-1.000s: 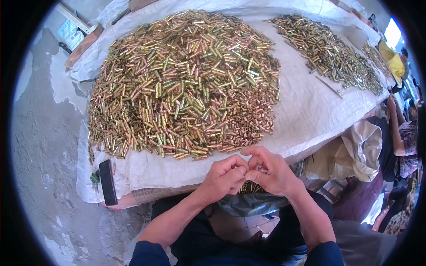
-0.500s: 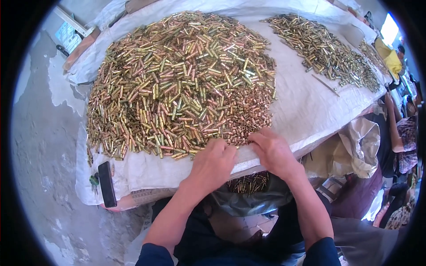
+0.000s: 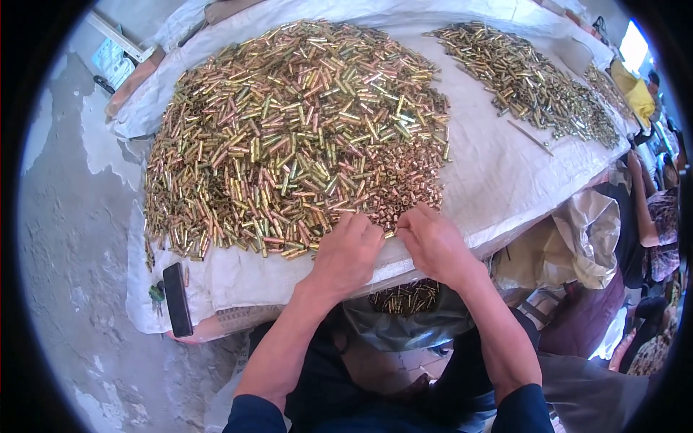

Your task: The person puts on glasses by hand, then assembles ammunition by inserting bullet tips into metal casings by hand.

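My left hand is closed at the near edge of a big heap of brass-coloured metal tubes, its fingertips bent down and hidden from view. Just to its right, my right hand has thumb and fingers pinched together, pointing at the left one. A small gold-coloured piece shows in the narrow gap between the two hands; which hand holds it I cannot tell. Beyond the fingertips lies a patch of small coppery rings, forming the heap's near right corner.
White sheeting covers the table. A second heap of metal pieces and a thin rod lie at right. A black phone and keys sit front left. Below the edge hangs a dark bag holding finished-looking pins. People sit at far right.
My right hand has shifted slightly left and drawn its fingers back from the coppery rings toward my left hand. My left hand has risen a little toward the heap.
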Demonstrator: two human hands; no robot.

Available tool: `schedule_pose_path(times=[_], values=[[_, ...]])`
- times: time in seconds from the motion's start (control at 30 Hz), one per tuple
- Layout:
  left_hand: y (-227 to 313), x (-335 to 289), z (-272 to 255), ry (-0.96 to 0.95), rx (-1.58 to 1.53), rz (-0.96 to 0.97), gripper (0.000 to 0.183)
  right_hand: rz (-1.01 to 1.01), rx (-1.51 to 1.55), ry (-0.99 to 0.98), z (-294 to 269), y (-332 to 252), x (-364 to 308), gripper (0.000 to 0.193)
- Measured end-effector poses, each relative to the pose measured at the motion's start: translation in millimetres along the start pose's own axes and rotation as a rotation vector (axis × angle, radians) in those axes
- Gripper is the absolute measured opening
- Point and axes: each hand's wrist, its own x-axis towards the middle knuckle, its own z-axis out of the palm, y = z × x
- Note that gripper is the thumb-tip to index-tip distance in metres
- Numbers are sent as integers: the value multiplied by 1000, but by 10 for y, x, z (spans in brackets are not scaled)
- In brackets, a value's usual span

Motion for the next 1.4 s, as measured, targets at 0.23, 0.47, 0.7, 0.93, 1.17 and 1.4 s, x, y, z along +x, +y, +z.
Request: schedule_pose_path(times=[0.23,0.47,0.7,0.93,1.17,1.4], values=[[161,-12,-94,-45,-502,-311,17,223,482,-32,-14,-87,-51,10],[41,-58,-96,77,-716,-451,25,272,569,-31,-28,-255,-76,12],[67,-59,-85,144,-1156,-616,14,338,785,-19,61,-293,-159,12],[117,-70,-98,86,-1200,-640,13,310,903,35,106,-288,-173,14],[135,-111,-110,72,-984,-526,13,321,865,30,104,-283,-202,12],[152,-100,-103,144,-727,-278,11,266,826,-28,88,-287,-228,11]])
